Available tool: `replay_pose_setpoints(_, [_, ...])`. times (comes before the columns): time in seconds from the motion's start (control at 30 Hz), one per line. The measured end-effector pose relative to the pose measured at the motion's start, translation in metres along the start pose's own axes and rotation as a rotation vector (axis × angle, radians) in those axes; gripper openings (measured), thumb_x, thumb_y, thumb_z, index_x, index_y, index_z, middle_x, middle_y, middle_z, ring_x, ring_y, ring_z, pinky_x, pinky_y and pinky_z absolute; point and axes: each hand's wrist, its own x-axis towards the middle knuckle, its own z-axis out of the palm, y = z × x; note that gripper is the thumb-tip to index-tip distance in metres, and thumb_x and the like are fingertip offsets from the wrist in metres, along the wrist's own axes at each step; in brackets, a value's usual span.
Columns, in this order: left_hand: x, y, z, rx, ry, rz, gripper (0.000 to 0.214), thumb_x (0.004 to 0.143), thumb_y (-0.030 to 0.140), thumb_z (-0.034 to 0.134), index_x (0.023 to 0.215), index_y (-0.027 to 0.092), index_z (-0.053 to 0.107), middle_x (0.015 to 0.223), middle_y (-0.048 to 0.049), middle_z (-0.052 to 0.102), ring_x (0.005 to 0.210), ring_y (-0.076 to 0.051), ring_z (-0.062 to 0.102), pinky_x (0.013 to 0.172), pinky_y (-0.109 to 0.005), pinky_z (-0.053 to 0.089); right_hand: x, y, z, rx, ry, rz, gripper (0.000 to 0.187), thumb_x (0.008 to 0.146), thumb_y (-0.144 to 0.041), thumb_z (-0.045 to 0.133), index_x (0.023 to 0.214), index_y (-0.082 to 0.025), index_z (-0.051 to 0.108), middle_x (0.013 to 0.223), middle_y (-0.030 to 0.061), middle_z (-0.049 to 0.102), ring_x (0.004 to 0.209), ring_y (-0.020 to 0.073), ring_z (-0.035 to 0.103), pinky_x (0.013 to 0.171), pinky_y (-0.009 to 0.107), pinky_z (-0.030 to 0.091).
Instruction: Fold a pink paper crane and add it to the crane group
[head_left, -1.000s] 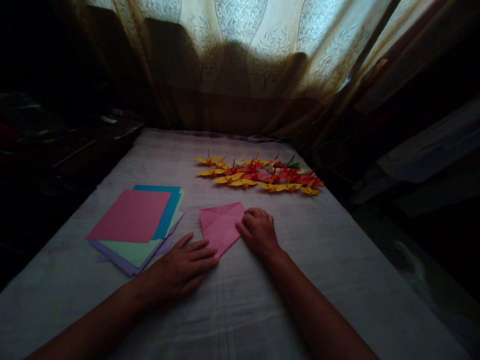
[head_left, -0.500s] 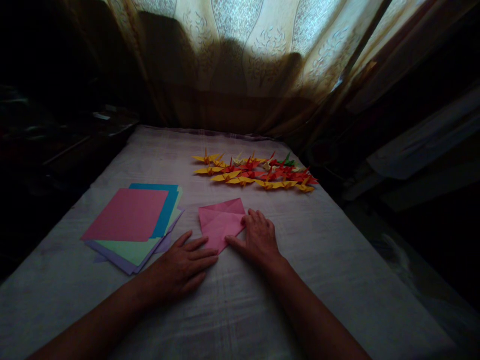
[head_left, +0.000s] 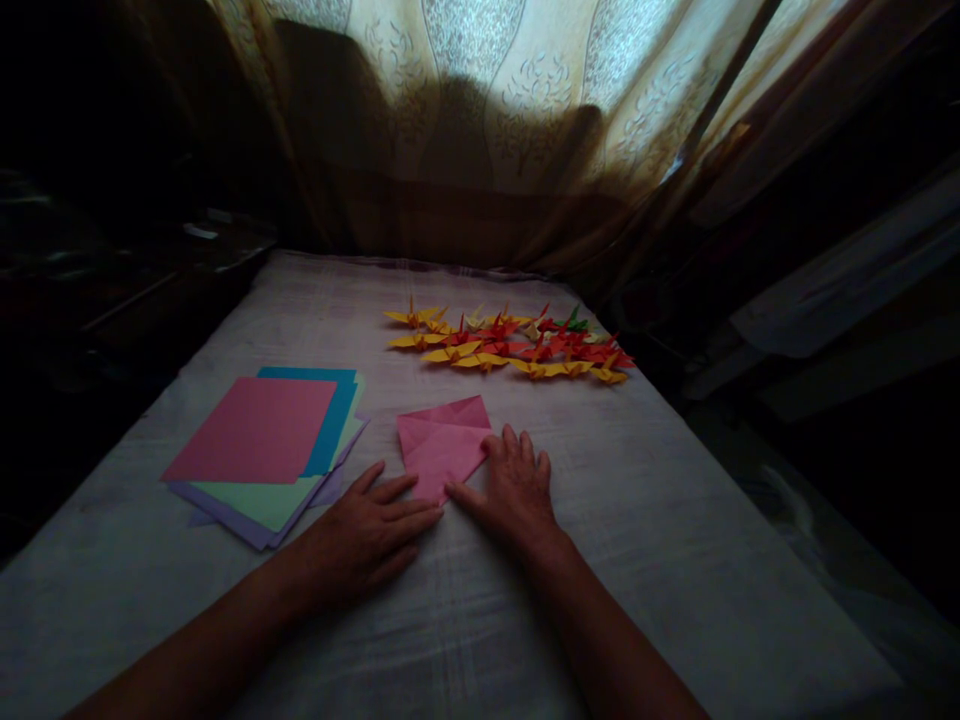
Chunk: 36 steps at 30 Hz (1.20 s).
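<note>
A partly folded pink origami paper (head_left: 444,442) lies flat on the cloth, creased, with a pointed lower end toward me. My left hand (head_left: 373,532) rests palm down at its lower left, fingers stretched out and fingertips on the paper's lower edge. On the right side, my right hand (head_left: 516,490) is spread, its thumb touching near the lower tip and its index finger at the right corner. Neither hand is closed around the paper.
Left of my hands lies a stack of square coloured paper (head_left: 255,430), pink on top. Farther back stand several folded paper cranes (head_left: 510,345) in yellow, red, green and cream. A pale checked cloth (head_left: 330,320) covers the table, and a curtain (head_left: 480,140) hangs behind.
My right thumb has slid down and left toward the paper's lower tip, and my right fingers are more spread. My left fingertips have shifted slightly right. The paper stays in place.
</note>
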Motion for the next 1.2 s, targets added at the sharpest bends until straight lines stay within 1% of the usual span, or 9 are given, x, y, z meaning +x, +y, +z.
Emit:
replay_pose_setpoints(0.27, [0.002, 0.001, -0.002, -0.007, 0.024, 0.000, 0.046, 0.094, 0.025, 0.052, 0.139, 0.030, 0.050, 0.132, -0.0024, 0.064, 0.131, -0.030, 0.050, 0.117, -0.057, 0.013, 0.018, 0.028, 0.003, 0.082, 0.138, -0.006, 0.031, 0.084, -0.050, 0.063, 0.101, -0.023, 0.062, 0.131, 0.0120, 0.058, 0.123, 0.0302, 0.048, 0.102, 0.050, 0.030])
replay_pose_setpoints(0.4, [0.002, 0.000, 0.000, 0.008, 0.049, 0.001, 0.044, 0.094, 0.028, 0.051, 0.139, 0.030, 0.051, 0.130, -0.0020, 0.065, 0.130, -0.030, 0.051, 0.118, -0.056, 0.009, 0.030, 0.039, 0.005, 0.118, 0.167, 0.026, 0.018, 0.086, -0.041, 0.062, 0.091, -0.023, 0.062, 0.123, 0.0088, 0.061, 0.114, 0.0271, 0.053, 0.096, 0.045, 0.034])
replay_pose_setpoints(0.53, [0.003, 0.002, 0.003, 0.003, 0.118, -0.021, 0.040, 0.095, 0.033, 0.052, 0.134, 0.029, 0.055, 0.123, -0.0017, 0.069, 0.124, -0.028, 0.055, 0.119, -0.054, 0.003, 0.032, 0.035, 0.004, 0.127, 0.227, 0.055, 0.009, 0.089, -0.031, 0.057, 0.088, -0.023, 0.062, 0.119, 0.0077, 0.063, 0.111, 0.0254, 0.055, 0.094, 0.043, 0.035])
replay_pose_setpoints(0.73, [0.007, 0.003, 0.007, 0.030, 0.169, -0.019, 0.041, 0.095, 0.039, 0.051, 0.134, 0.028, 0.055, 0.123, -0.0029, 0.069, 0.121, -0.026, 0.057, 0.118, -0.050, 0.004, 0.032, 0.035, 0.005, 0.142, 0.279, 0.053, 0.015, 0.091, -0.025, 0.050, 0.094, -0.021, 0.065, 0.118, 0.0104, 0.066, 0.110, 0.0265, 0.057, 0.095, 0.045, 0.036])
replay_pose_setpoints(0.87, [0.008, 0.003, 0.006, 0.045, 0.188, 0.004, 0.035, 0.098, 0.037, 0.045, 0.128, 0.029, 0.060, 0.120, -0.0015, 0.070, 0.118, -0.024, 0.058, 0.117, -0.048, 0.007, 0.017, 0.026, 0.004, 0.154, 0.370, -0.121, 0.029, 0.094, -0.024, 0.046, 0.116, -0.017, 0.063, 0.131, 0.0130, 0.062, 0.124, 0.0253, 0.052, 0.105, 0.045, 0.032])
replay_pose_setpoints(0.9, [0.008, 0.003, 0.006, 0.044, 0.187, 0.005, 0.034, 0.098, 0.037, 0.043, 0.126, 0.028, 0.061, 0.120, -0.0013, 0.070, 0.117, -0.024, 0.059, 0.117, -0.048, 0.008, 0.010, 0.021, 0.004, 0.152, 0.352, -0.200, 0.031, 0.095, -0.024, 0.045, 0.120, -0.017, 0.063, 0.134, 0.0127, 0.060, 0.126, 0.0241, 0.050, 0.107, 0.043, 0.031])
replay_pose_setpoints(1.0, [0.008, 0.006, 0.003, 0.047, 0.183, -0.006, 0.033, 0.099, 0.035, 0.043, 0.125, 0.028, 0.061, 0.118, -0.0014, 0.071, 0.115, -0.024, 0.059, 0.116, -0.048, 0.010, -0.013, 0.005, 0.003, 0.132, 0.147, -0.416, 0.038, 0.096, -0.026, 0.046, 0.131, -0.020, 0.058, 0.142, 0.0094, 0.055, 0.133, 0.0222, 0.046, 0.111, 0.040, 0.030])
replay_pose_setpoints(1.1, [0.008, 0.008, 0.001, 0.063, 0.182, -0.010, 0.034, 0.097, 0.035, 0.045, 0.126, 0.027, 0.061, 0.118, -0.0036, 0.070, 0.115, -0.024, 0.060, 0.116, -0.049, 0.014, -0.028, -0.005, -0.001, 0.102, -0.031, -0.436, 0.040, 0.097, -0.033, 0.048, 0.135, -0.025, 0.056, 0.145, 0.0072, 0.051, 0.137, 0.0254, 0.043, 0.113, 0.046, 0.030])
replay_pose_setpoints(1.2, [0.007, 0.009, 0.001, 0.078, 0.179, -0.015, 0.033, 0.096, 0.036, 0.047, 0.123, 0.027, 0.062, 0.121, -0.0069, 0.068, 0.113, -0.024, 0.061, 0.114, -0.050, 0.017, -0.032, -0.007, -0.006, 0.090, -0.096, -0.418, 0.042, 0.098, -0.035, 0.047, 0.138, -0.027, 0.053, 0.149, 0.0070, 0.047, 0.139, 0.0263, 0.040, 0.114, 0.050, 0.028])
